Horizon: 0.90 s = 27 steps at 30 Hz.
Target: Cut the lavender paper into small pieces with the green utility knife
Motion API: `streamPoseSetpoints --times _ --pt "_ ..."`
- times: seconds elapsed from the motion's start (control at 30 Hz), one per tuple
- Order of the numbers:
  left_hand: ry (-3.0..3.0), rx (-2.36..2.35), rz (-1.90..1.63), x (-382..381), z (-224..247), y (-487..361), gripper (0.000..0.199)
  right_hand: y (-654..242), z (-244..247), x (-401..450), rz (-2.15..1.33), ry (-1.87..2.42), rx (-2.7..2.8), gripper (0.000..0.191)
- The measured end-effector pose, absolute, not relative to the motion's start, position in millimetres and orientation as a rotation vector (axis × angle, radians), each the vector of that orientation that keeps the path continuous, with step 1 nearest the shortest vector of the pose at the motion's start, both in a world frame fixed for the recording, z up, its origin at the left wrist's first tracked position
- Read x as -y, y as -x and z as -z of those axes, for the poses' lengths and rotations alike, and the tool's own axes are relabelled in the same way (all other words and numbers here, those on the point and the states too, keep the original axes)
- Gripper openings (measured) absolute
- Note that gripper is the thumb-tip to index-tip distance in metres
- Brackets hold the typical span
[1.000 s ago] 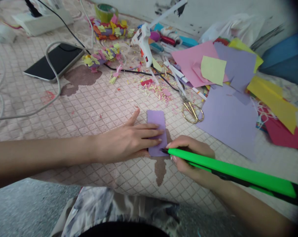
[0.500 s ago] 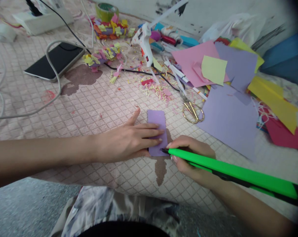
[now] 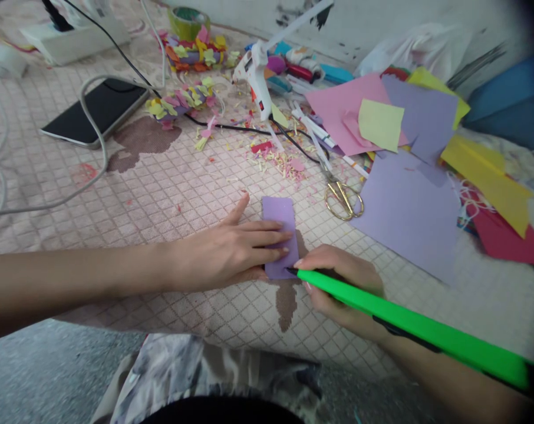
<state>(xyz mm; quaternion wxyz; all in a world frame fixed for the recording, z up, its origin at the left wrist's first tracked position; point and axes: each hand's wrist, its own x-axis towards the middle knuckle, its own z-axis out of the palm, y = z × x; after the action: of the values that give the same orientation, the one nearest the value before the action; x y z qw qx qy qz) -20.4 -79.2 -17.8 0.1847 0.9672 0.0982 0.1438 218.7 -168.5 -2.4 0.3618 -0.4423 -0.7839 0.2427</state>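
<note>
A small purple paper rectangle (image 3: 278, 209) lies upright on the patterned tablecloth. My left hand (image 3: 225, 253) rests flat on it from the left, fingers spread across its middle and thumb pointing away. In my right hand (image 3: 344, 282) is a bright green pen (image 3: 408, 318) with a black tip, pinched near the tip end. That tip touches the lower right part of the purple paper. Gold-handled scissors (image 3: 343, 201) lie beyond my right hand, beside a large purple sheet (image 3: 411, 212).
A white glue gun (image 3: 257, 82) stands behind paper scraps (image 3: 284, 164). Coloured sheets (image 3: 342, 106) are piled at the right. At the left are a black tablet (image 3: 96, 112), loose cables and a power strip (image 3: 75, 41). Paper-decorated pieces (image 3: 183, 103) and green tape (image 3: 188, 22) sit behind.
The pen has tilted a little in my right hand, its far end lower, and its tip stays near the same spot on the paper. The whole view has shifted slightly.
</note>
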Motion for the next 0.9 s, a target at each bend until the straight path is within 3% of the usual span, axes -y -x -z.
streamPoseSetpoints --times 0.9 --pt "-2.724 -0.321 -0.386 81.3 16.5 19.8 0.033 -215.2 -4.3 169.5 -0.572 1.234 1.96 0.018"
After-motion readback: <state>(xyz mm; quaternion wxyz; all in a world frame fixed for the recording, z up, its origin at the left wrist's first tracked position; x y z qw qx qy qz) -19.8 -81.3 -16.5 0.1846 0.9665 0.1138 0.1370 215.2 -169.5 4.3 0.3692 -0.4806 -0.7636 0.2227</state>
